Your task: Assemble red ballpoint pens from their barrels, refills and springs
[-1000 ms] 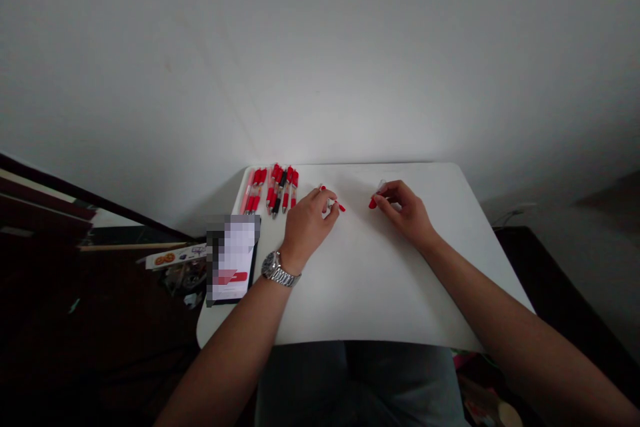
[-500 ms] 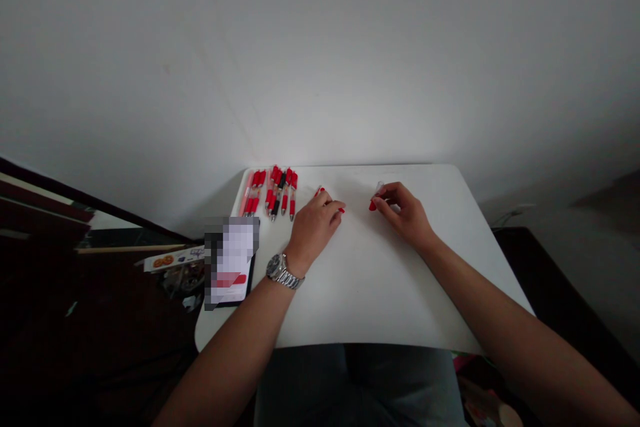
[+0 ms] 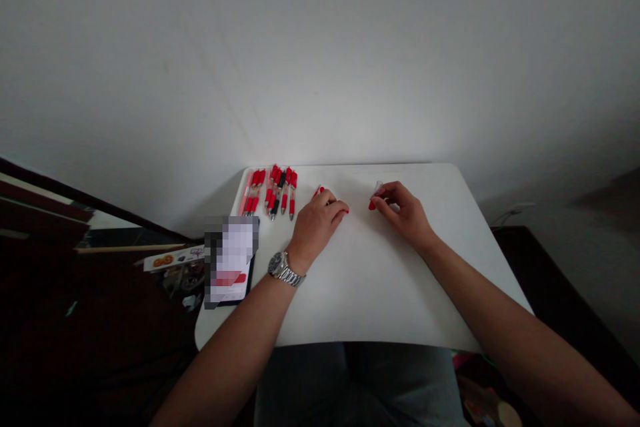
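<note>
Red-and-clear pen part (image 3: 375, 197) is sitting over surface (image 3: 360, 280), right hand (image 3: 406, 210) pinching it, probably for fine control. Left hand (image 3: 316, 223) is partly covering red pieces (image 3: 323, 190); can't tell if grasping. Pens (image 3: 271, 197) are lying grouped leftward, likely for reach.

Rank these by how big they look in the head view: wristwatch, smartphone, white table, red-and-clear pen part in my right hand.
1. White table
2. Smartphone
3. Wristwatch
4. Red-and-clear pen part, partly covered by the right hand
</note>
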Demonstrator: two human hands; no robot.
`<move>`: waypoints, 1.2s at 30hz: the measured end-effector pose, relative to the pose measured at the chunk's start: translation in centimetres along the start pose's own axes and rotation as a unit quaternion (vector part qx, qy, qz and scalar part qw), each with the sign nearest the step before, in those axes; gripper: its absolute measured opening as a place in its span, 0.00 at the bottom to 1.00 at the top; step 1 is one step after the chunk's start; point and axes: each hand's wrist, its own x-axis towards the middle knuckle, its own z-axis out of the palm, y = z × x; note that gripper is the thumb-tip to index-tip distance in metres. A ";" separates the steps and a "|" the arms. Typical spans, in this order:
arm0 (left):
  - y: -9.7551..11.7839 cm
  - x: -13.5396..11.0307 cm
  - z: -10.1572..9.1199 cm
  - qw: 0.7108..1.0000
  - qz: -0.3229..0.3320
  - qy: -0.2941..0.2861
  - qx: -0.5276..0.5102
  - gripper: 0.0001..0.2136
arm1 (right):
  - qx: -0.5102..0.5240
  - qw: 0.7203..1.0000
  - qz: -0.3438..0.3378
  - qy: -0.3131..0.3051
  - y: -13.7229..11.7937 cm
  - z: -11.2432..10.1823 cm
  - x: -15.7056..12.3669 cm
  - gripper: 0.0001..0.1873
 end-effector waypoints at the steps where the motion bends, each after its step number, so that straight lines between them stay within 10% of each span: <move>1: 0.0 0.0 0.0 1.000 0.001 0.001 0.000 0.06 | -0.001 1.000 0.000 -0.001 0.0 0.0 0.0 0.14; 20: 0.0 0.4 0.1 0.999 0.036 0.012 -0.006 0.04 | 0.008 1.000 -0.007 0.006 0.4 0.1 0.1 0.13; 36: 0.6 0.3 -0.5 0.977 -0.016 0.129 -0.171 0.04 | -0.055 0.997 -0.043 -0.017 -0.2 -0.2 -0.1 0.10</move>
